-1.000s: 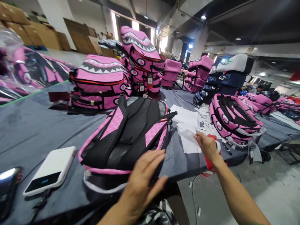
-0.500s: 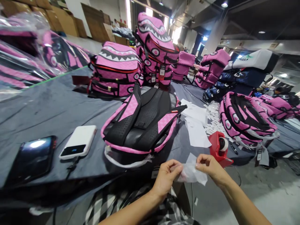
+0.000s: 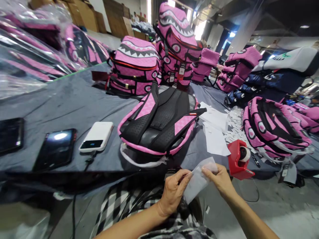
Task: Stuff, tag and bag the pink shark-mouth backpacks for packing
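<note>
Between my hands is a thin, whitish, translucent sheet (image 3: 198, 182), which looks like tissue paper or a small bag; I cannot tell which. My left hand (image 3: 174, 189) pinches its left edge between thumb and fingers. At the sheet's upper right, my right hand (image 3: 219, 179) grips it with thumb and fingertips. Just beyond my hands, a pink and black backpack (image 3: 159, 122) lies on the table with its straps and back panel facing up. White wrapping covers its handle (image 3: 142, 162). A red tape dispenser (image 3: 239, 159) stands right of my right hand.
White paper sheets (image 3: 216, 137) and a heap of paper scraps (image 3: 234, 127) lie beyond the dispenser. A white power bank (image 3: 96, 136) and two phones, one a dark phone (image 3: 56, 147), sit at left. Stacked pink backpacks (image 3: 137, 66) stand behind; another pink backpack (image 3: 274, 126) lies right.
The sheet, crumpled and held level before, is now flatter and tilted, its right end raised. My right hand has shifted its hold on it. The view has turned left.
</note>
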The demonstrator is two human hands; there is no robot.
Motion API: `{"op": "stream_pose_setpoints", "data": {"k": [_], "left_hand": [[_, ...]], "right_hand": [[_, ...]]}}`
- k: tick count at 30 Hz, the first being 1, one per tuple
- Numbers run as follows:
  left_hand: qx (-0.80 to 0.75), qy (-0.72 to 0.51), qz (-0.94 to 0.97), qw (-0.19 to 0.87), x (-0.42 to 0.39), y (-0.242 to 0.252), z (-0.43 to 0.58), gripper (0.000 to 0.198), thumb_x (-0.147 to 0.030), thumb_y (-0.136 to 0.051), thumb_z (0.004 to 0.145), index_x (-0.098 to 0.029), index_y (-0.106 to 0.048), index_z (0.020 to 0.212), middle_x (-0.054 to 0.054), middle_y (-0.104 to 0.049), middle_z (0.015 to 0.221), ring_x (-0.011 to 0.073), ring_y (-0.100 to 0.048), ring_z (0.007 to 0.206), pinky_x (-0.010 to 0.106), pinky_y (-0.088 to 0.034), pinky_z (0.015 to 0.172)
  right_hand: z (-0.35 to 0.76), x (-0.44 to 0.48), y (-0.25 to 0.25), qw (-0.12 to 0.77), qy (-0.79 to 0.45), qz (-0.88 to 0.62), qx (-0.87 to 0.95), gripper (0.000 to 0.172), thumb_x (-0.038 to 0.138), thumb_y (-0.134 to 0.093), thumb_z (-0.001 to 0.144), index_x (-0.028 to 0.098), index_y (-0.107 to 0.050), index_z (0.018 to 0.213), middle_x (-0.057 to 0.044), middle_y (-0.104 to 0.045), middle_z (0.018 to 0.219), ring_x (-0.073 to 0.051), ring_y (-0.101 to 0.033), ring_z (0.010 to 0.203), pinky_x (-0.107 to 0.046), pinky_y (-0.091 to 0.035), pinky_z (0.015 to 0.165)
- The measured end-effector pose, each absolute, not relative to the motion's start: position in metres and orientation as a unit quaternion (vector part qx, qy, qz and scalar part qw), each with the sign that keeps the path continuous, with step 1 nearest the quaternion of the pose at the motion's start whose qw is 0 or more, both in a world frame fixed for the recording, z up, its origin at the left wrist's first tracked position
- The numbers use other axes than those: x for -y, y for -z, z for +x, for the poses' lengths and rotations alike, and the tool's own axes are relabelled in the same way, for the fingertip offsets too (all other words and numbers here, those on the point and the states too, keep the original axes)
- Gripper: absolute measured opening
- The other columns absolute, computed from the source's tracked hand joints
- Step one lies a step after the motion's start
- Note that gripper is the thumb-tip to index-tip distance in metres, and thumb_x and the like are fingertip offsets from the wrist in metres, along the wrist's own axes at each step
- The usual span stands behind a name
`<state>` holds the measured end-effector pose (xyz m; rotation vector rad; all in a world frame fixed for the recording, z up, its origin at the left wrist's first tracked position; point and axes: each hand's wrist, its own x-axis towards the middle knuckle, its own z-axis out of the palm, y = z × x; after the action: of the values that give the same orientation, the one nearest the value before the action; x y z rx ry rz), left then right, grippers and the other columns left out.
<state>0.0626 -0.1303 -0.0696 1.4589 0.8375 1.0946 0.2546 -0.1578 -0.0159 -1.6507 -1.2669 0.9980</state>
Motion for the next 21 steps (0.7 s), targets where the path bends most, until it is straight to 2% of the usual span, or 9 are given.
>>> {"op": "stream_pose_setpoints", "data": {"k": [2, 4, 6, 9, 11, 14, 17, 21], "left_hand": [[-0.357, -0.489, 0.641, 0.471, 0.134, 0.081, 0.045, 0.027, -0.042, -0.056, 0.094, -0.022, -0.074, 0.095, 0.004, -0.075, 0.088, 0.0178, -0.068, 0.083, 0.028, -0.053, 0.082], [-0.408, -0.520, 0.635, 0.399, 0.137, 0.093, 0.025, 0.024, -0.040, -0.057, 0.094, -0.023, -0.073, 0.100, 0.006, -0.075, 0.099, 0.0203, -0.069, 0.096, 0.033, -0.053, 0.092], [-0.486, -0.523, 0.601, 0.360, 0.138, 0.104, 0.012, 0.028, -0.042, -0.059, 0.092, -0.022, -0.070, 0.108, 0.008, -0.072, 0.109, 0.0217, -0.067, 0.104, 0.037, -0.053, 0.097], [-0.539, -0.485, 0.563, 0.397, 0.130, 0.112, 0.017, 0.043, -0.048, -0.058, 0.089, -0.020, -0.064, 0.121, 0.011, -0.068, 0.122, 0.0251, -0.063, 0.117, 0.043, -0.048, 0.105], [-0.528, -0.464, 0.556, 0.443, 0.118, 0.110, 0.035, 0.046, -0.049, -0.058, 0.086, -0.018, -0.064, 0.119, 0.012, -0.069, 0.123, 0.0271, -0.062, 0.119, 0.045, -0.046, 0.106], [-0.501, -0.446, 0.524, 0.525, 0.097, 0.101, 0.063, 0.037, -0.048, -0.061, 0.080, -0.017, -0.069, 0.099, 0.010, -0.076, 0.097, 0.0267, -0.070, 0.096, 0.040, -0.051, 0.092], [-0.477, -0.444, 0.473, 0.593, 0.086, 0.096, 0.067, 0.032, -0.049, -0.060, 0.078, -0.018, -0.065, 0.075, 0.003, -0.069, 0.062, 0.0205, -0.066, 0.064, 0.032, -0.050, 0.071], [-0.483, -0.435, 0.464, 0.601, 0.091, 0.097, 0.036, 0.039, -0.054, -0.066, 0.071, -0.018, -0.062, 0.058, 0.000, -0.060, 0.050, 0.0147, -0.053, 0.052, 0.027, -0.041, 0.059]], "right_hand": [[0.258, 0.155, 0.018, 0.363, -0.367, -0.629, 0.581, 0.046, 0.062, -0.065, 0.082, 0.017, -0.076, 0.077, -0.004, -0.069, 0.069, -0.017, -0.060, 0.061, -0.026, -0.048, 0.059], [0.265, 0.151, 0.017, 0.306, -0.337, -0.601, 0.657, 0.039, 0.054, -0.058, 0.091, 0.022, -0.079, 0.095, -0.005, -0.075, 0.085, -0.021, -0.067, 0.075, -0.028, -0.052, 0.071], [0.273, 0.146, 0.014, 0.254, -0.311, -0.585, 0.705, 0.034, 0.049, -0.054, 0.095, 0.026, -0.078, 0.105, -0.006, -0.077, 0.097, -0.022, -0.070, 0.086, -0.030, -0.053, 0.081], [0.276, 0.135, 0.011, 0.213, -0.346, -0.553, 0.728, 0.039, 0.050, -0.050, 0.097, 0.024, -0.079, 0.100, -0.008, -0.076, 0.096, -0.022, -0.069, 0.087, -0.031, -0.053, 0.081], [0.273, 0.128, 0.010, 0.208, -0.410, -0.532, 0.711, 0.045, 0.054, -0.049, 0.096, 0.021, -0.079, 0.097, -0.009, -0.075, 0.090, -0.021, -0.068, 0.083, -0.031, -0.053, 0.078], [0.274, 0.123, 0.006, 0.231, -0.452, -0.554, 0.660, 0.047, 0.060, -0.057, 0.090, 0.019, -0.079, 0.098, -0.007, -0.075, 0.086, -0.020, -0.066, 0.074, -0.029, -0.053, 0.071], [0.288, 0.123, -0.007, 0.257, -0.408, -0.600, 0.638, 0.048, 0.063, -0.064, 0.083, 0.020, -0.078, 0.099, -0.006, -0.074, 0.084, -0.020, -0.065, 0.072, -0.028, -0.053, 0.066], [0.299, 0.120, -0.022, 0.255, -0.354, -0.627, 0.646, 0.046, 0.063, -0.063, 0.084, 0.021, -0.079, 0.093, -0.007, -0.075, 0.084, -0.024, -0.067, 0.075, -0.031, -0.054, 0.069]]}}
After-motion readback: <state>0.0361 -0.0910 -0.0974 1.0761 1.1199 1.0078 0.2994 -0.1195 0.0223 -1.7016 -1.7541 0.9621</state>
